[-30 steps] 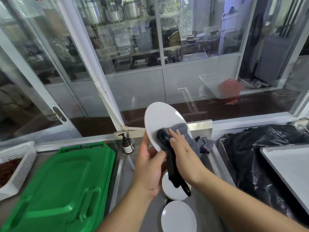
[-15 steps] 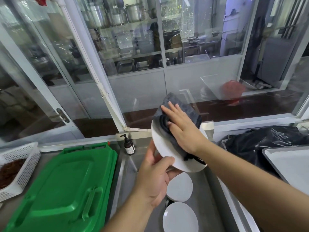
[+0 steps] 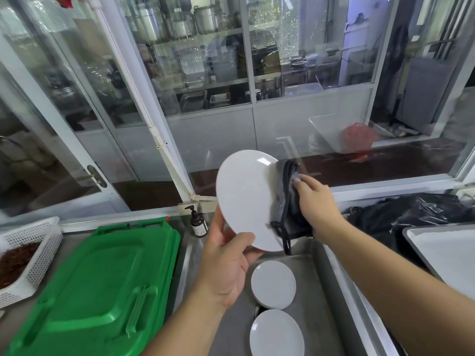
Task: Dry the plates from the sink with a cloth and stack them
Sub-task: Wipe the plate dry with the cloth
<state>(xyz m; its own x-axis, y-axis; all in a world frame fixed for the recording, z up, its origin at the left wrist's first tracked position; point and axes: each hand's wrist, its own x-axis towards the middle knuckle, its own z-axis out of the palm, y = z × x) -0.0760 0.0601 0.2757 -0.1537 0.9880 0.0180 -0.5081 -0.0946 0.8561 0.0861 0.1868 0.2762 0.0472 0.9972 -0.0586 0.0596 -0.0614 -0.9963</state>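
Plate (image 3: 246,199) up over the sink (image 3: 318,299), tilted on edge: my left hand (image 3: 226,263) grips its lower rim, thumb on the face. My right hand (image 3: 317,206) presses the grey cloth (image 3: 286,201) against the plate's right edge, fingers wrapped on the fabric, a dark strap dangling below. I see two more white plates (image 3: 273,283) lying in the basin. Left of it, a green lid (image 3: 97,286) lies on the tabletop, a pump bottle (image 3: 198,222) just behind.

Cloth (image 3: 286,201) slid off plate (image 3: 246,199) face to right edge; right hand (image 3: 317,204) moved with it.
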